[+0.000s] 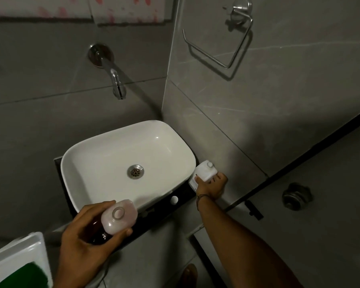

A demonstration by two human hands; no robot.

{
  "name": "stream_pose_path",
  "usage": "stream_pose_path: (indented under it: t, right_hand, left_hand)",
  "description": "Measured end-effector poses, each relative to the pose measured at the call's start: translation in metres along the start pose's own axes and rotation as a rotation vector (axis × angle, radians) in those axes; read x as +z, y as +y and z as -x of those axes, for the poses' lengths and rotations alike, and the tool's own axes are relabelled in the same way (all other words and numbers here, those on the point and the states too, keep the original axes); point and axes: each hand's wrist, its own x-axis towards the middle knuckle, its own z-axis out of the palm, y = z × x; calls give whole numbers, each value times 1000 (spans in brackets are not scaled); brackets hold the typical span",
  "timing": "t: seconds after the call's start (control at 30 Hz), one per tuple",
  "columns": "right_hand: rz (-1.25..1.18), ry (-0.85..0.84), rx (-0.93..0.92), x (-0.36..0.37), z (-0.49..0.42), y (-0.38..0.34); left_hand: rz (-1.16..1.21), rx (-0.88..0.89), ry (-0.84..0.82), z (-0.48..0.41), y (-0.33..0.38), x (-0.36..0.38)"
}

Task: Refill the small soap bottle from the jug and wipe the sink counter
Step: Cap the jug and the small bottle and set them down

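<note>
While L hand [85, 242] wraps the small soap bottle [121, 220] at 7 o'clock off the sink [104, 154], R hand [212, 187] grips the jug [205, 170] at 3 o'clock on the counter [160, 208]; prob heavy, slick plastic, so grip body firmly.

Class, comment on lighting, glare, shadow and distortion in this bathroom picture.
Head view: dim overall; the white sink is brightest, with a small glare spot; the towel ring throws a soft shadow on the tiles; the wide angle slants the wall corner.
</note>
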Motion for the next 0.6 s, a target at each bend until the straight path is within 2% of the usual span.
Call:
stream_pose_path:
  t: [0.2, 0.37, 0.43, 0.6]
  right_hand:
    - [-29, -44, 43, -4, 5, 9]
    - [37, -75, 64, -10, 45, 39]
    - [97, -115, 125, -9, 72, 58]
    - [219, -439, 317, 16, 147, 96]
  left_hand:
    - [9, -8, 30, -3, 4, -9]
    - [-60, -26, 57, 4, 2, -31]
    - [-77, -37, 70, 8, -1, -40]
    - [-80, -67, 135, 23, -8, -57]
